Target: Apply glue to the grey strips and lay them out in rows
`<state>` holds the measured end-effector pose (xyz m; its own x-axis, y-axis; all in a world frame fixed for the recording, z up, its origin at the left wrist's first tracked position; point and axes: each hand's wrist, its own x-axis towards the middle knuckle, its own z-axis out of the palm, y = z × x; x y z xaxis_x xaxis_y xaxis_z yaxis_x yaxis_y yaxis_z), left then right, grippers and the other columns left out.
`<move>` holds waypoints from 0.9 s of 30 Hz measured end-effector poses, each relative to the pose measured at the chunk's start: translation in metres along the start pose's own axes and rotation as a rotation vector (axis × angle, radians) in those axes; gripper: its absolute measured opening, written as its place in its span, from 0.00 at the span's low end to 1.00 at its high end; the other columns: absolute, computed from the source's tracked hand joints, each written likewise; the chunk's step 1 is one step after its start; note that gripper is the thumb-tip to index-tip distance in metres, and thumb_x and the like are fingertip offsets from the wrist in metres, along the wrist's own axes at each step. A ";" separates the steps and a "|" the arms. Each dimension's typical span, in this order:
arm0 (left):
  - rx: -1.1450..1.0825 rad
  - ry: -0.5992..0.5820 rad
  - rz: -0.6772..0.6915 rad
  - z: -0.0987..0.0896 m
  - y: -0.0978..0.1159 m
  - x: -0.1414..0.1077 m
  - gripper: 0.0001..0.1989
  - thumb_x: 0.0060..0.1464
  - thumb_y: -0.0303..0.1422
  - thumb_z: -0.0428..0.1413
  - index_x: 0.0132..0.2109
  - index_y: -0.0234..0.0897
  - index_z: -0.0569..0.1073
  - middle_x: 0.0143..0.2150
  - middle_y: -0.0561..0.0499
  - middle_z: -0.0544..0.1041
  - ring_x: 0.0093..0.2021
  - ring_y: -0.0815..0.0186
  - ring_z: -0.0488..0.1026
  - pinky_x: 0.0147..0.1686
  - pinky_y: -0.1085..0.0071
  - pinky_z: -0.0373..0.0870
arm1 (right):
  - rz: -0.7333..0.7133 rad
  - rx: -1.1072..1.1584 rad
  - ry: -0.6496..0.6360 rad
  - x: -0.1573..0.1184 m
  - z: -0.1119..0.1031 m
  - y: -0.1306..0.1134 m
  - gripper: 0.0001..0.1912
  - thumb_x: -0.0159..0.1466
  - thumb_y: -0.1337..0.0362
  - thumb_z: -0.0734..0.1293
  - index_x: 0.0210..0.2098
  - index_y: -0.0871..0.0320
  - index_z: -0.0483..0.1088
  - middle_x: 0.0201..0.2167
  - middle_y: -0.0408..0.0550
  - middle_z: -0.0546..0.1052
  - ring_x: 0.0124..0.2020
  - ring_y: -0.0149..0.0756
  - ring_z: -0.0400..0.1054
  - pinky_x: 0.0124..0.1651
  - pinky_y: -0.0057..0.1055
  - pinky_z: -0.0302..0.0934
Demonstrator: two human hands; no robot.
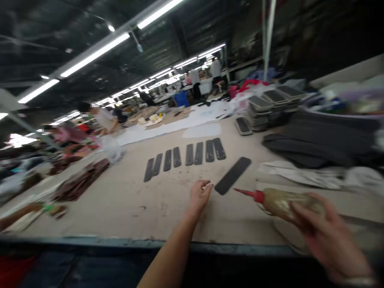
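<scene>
My right hand (318, 224) is wrapped round a yellowish squeeze bottle (280, 202) with a red nozzle that points left. The nozzle tip is just right of a dark oblong piece (233, 176) lying slanted on the table. Left of that piece, my left hand (201, 195) is over the table with its fingers curled together near the piece's lower end; whether they hold anything is too small to make out. Beyond my hands, several dark oblong pieces (198, 153) lie in a row, some with shiny marks on them.
Stacks of dark oblong pieces (261, 114) stand at the back right, beside folded black cloth (324, 138) and a full basket (315, 107). Brown strips (81, 180) and a clear plastic bag (111, 149) lie left. The table's front edge (126, 242) runs below. People work farther back.
</scene>
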<state>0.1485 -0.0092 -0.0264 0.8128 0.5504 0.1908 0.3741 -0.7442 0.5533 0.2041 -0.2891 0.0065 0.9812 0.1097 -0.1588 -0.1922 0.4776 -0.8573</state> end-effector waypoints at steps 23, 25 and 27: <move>0.368 -0.237 0.221 0.030 0.053 0.032 0.11 0.51 0.29 0.48 0.32 0.35 0.76 0.32 0.48 0.76 0.35 0.66 0.73 0.35 0.74 0.65 | -0.030 0.154 -0.050 0.009 -0.014 -0.016 0.26 0.46 0.62 0.76 0.40 0.52 0.62 0.31 0.39 0.70 0.30 0.31 0.66 0.30 0.25 0.64; 0.357 -0.169 0.194 0.012 0.051 0.031 0.12 0.53 0.29 0.47 0.34 0.34 0.75 0.34 0.48 0.76 0.36 0.66 0.73 0.36 0.74 0.65 | -0.036 0.165 -0.047 0.010 -0.014 -0.016 0.26 0.46 0.62 0.76 0.40 0.52 0.62 0.32 0.39 0.70 0.31 0.31 0.66 0.30 0.24 0.63; 0.352 -0.101 0.186 -0.010 0.049 0.023 0.11 0.54 0.30 0.46 0.36 0.34 0.73 0.37 0.47 0.75 0.38 0.66 0.72 0.39 0.72 0.65 | -0.044 0.166 -0.046 0.011 -0.014 -0.015 0.25 0.47 0.62 0.75 0.40 0.53 0.62 0.32 0.39 0.70 0.31 0.31 0.66 0.29 0.23 0.63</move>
<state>0.1807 -0.0288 0.0132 0.9143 0.3671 0.1712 0.3321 -0.9214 0.2019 0.2179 -0.3073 0.0112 0.9876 0.1233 -0.0971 -0.1531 0.6198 -0.7697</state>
